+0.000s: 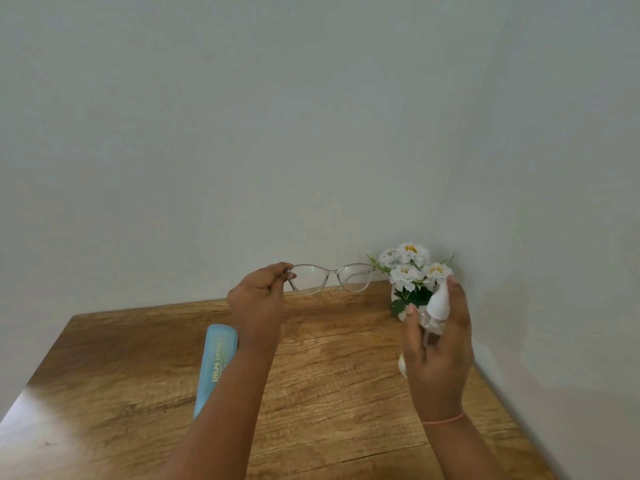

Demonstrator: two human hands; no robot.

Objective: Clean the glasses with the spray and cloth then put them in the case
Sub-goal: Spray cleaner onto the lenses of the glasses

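Head view, from nearest to farthest. Two bare forearms over a wooden table (145, 358), reaching forward. Right hand (438, 344) closed around a small clear spray bottle (437, 311) with a white top, held upright above the right side of the table, index finger resting on the top of the nozzle. Thin pink thread (445, 419) around the right wrist. Left hand (258, 303) raised above the far part of the table, fingers pinched together on the left corner of the glasses (330, 277). Glasses with clear frame, held in the air, lenses side by side, right end near the white flowers (412, 268). Light blue case (216, 365) flat on the table, shut, partly hidden under the left forearm, yellow letters on the lid. Flowers in a white pot at the far right corner, against the pale wall (242, 116). Cloth not identifiable in this view.
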